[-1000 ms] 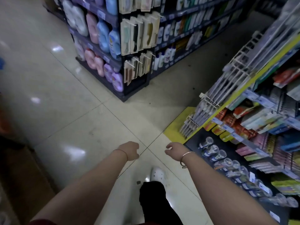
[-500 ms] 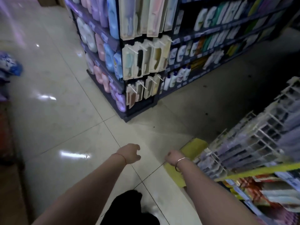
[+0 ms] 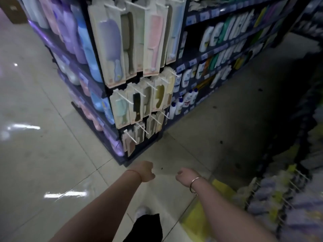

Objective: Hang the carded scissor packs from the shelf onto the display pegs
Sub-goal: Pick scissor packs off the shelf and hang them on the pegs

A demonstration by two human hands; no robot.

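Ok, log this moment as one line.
left hand: empty, loosely curled | right hand: same | ahead: cream-carded comb packs on white wire pegs | hanging: not begun

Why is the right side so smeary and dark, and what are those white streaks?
Head view: the peg rack at lower right is motion-blurred, the aisle beyond it lies in deep shadow, and the streaks are glare on the shiny floor.

A shop: stocked shelves, carded combs on pegs, tiled aisle.
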